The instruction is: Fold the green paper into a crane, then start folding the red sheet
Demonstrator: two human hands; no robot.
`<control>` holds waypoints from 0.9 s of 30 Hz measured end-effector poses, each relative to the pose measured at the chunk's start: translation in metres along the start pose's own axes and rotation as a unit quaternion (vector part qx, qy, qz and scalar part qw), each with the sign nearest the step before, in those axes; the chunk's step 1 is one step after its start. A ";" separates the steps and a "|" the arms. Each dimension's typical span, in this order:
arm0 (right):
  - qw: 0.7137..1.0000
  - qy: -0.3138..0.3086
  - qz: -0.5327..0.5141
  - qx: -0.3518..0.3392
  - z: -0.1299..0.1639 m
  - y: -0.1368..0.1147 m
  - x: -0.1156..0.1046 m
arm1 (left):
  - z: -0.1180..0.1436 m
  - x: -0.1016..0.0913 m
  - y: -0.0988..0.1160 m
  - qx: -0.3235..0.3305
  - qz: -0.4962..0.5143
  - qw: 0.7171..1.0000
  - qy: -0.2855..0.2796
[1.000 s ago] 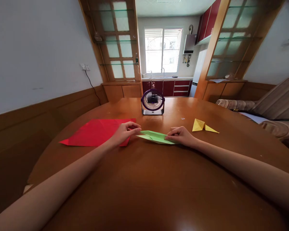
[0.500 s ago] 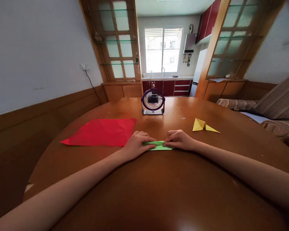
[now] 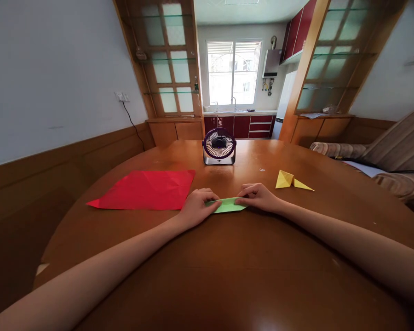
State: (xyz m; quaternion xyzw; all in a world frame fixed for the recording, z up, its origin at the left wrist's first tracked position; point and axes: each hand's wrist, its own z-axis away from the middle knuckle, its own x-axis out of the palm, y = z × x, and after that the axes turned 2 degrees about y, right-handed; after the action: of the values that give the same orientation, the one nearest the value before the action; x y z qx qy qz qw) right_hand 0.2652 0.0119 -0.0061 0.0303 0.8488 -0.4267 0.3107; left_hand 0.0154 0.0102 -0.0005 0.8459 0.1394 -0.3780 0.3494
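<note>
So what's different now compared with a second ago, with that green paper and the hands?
The green paper looks shorter: a second ago it lay long between the hands, and it has since been folded in. The left hand moved right and toward the person, closing the gap to the right hand. Both press on its ends. The red sheet, yellow folded piece and fan stayed put.
</note>
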 end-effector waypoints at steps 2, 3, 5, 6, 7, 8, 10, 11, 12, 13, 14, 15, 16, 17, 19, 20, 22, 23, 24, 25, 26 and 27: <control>1.000 0.007 -0.010 0.008 -0.001 -0.001 -0.001 | 0.000 -0.001 0.000 -0.007 0.009 1.000 -0.014; 1.000 0.009 -0.015 0.009 -0.001 -0.001 -0.001 | -0.001 -0.001 -0.001 -0.004 0.012 1.000 -0.023; 1.000 0.011 -0.019 0.010 -0.001 -0.003 -0.001 | -0.001 -0.001 -0.002 -0.001 0.021 0.999 -0.036; 1.000 0.013 -0.017 0.010 -0.001 -0.004 0.000 | -0.002 -0.001 -0.003 -0.003 0.029 0.999 -0.039; 1.000 0.016 -0.011 0.010 0.000 -0.005 0.000 | -0.002 -0.002 -0.003 -0.008 0.041 0.998 -0.039; 1.000 0.024 -0.006 0.009 0.000 -0.006 0.000 | -0.002 -0.003 -0.003 -0.014 0.055 0.998 -0.038; 0.998 0.059 -0.005 0.011 0.000 -0.005 -0.001 | -0.003 -0.005 -0.002 -0.040 0.090 0.995 -0.031; 0.996 0.084 -0.013 0.016 0.000 -0.004 -0.002 | -0.003 -0.006 -0.001 -0.058 0.111 0.992 -0.025; 0.993 0.110 -0.030 0.023 -0.001 -0.002 -0.002 | -0.004 -0.008 0.000 -0.079 0.133 0.988 -0.017; 0.989 0.134 -0.053 0.031 -0.002 0.000 -0.002 | -0.004 -0.009 0.000 -0.102 0.158 0.982 -0.010; 0.984 0.155 -0.081 0.037 -0.003 0.003 -0.002 | -0.005 -0.010 0.001 -0.123 0.186 0.975 -0.002; 0.979 0.168 -0.113 0.037 -0.004 0.005 -0.001 | -0.005 -0.011 0.002 -0.142 0.221 0.965 0.005; 0.973 0.179 -0.144 0.032 -0.005 0.006 0.000 | -0.006 -0.011 0.002 -0.159 0.261 0.952 0.012; 0.966 0.190 -0.171 0.027 -0.006 0.007 0.002 | -0.006 -0.011 0.002 -0.178 0.307 0.935 0.019; 0.959 0.202 -0.195 0.025 -0.007 0.005 0.006 | -0.007 -0.010 0.003 -0.219 0.402 0.888 0.030; 0.958 0.208 -0.195 0.027 -0.008 0.002 0.009 | -0.007 -0.010 0.004 -0.239 0.444 0.863 0.033; 0.959 0.207 -0.193 0.032 -0.007 -0.005 0.014 | -0.006 -0.008 0.007 -0.269 0.500 0.822 0.037; 0.960 0.200 -0.192 0.038 -0.006 -0.008 0.016 | -0.006 -0.007 0.008 -0.278 0.515 0.810 0.038; 0.963 0.187 -0.190 0.048 -0.006 -0.012 0.019 | -0.005 -0.007 0.010 -0.282 0.525 0.802 0.042; 0.964 0.176 -0.189 0.055 -0.005 -0.015 0.021 | -0.005 -0.006 0.012 -0.282 0.531 0.798 0.044; 0.964 0.169 -0.195 0.061 -0.004 -0.017 0.023 | -0.004 -0.005 0.013 -0.281 0.535 0.795 0.046; 0.963 0.155 -0.209 0.070 -0.004 -0.020 0.026 | -0.004 -0.004 0.015 -0.279 0.538 0.794 0.046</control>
State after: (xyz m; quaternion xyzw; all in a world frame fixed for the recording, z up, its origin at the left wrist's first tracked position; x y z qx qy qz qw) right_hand 0.2365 -0.0031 -0.0048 -0.0600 0.8419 -0.5308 0.0768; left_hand 0.0218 0.0024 0.0117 0.6667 -0.2223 -0.0343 0.7106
